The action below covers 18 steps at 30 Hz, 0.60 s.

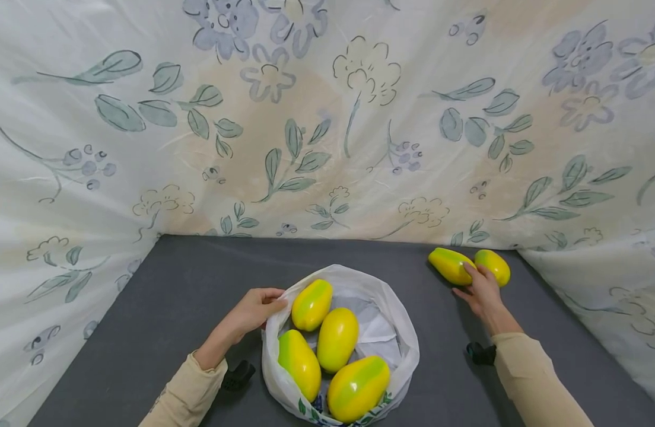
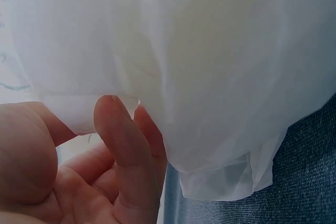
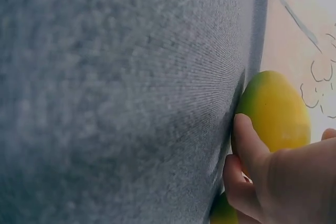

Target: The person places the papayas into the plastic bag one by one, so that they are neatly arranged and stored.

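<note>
An open white plastic bag stands in front of me with several yellow-green papayas inside. My left hand pinches the left side of its rim; in the left wrist view, the thumb and fingers are at the thin folded edge of the bag. At the back right, my right hand grips a papaya lying on the dark surface. The right wrist view shows one digit low along this papaya and another fingertip at its upper side. Another papaya lies just right of it, partly behind the hand.
The dark grey tabletop runs back to a floral sheet, which also rises at the left and right. Black wrist straps show below both cuffs. Printed leaves mark the bag's near side.
</note>
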Tool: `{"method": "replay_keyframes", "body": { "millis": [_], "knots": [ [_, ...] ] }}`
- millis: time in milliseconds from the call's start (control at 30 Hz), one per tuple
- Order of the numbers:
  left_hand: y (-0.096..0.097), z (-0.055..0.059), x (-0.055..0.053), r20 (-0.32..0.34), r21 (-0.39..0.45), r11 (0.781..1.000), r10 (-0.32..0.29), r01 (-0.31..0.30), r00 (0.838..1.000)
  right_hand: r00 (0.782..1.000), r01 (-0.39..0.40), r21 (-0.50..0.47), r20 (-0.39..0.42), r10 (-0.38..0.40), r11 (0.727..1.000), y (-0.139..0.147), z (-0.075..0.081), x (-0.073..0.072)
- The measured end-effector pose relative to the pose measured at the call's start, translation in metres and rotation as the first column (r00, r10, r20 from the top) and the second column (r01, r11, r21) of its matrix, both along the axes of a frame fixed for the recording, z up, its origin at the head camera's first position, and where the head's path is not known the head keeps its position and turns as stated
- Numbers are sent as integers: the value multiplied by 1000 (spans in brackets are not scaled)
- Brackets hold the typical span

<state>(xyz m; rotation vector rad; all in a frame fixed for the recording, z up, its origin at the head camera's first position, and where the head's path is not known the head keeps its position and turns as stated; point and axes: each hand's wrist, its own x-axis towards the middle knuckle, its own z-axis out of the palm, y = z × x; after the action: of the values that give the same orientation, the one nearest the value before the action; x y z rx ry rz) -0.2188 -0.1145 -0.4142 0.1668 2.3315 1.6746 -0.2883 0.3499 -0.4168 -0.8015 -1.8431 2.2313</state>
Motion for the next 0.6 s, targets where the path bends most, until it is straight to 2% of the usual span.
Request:
{"method": "replay_keyframes", "body": {
  "millis": [233,467,600],
  "knots": [
    [-1,0,0,-4,-1,1000,-4,4,1000,999,35,31,18,-36,999,-4,1,-1],
    [-1,-2,-2,-3,-6,1000,5,-5,1000,999,-48,24,12,47,999,-1,-3,-2],
    [0,-1,-1,-3,-12,1000,12,-12,1000,998,-62,29,11,62,998,0,-4,0]
  ]
}}
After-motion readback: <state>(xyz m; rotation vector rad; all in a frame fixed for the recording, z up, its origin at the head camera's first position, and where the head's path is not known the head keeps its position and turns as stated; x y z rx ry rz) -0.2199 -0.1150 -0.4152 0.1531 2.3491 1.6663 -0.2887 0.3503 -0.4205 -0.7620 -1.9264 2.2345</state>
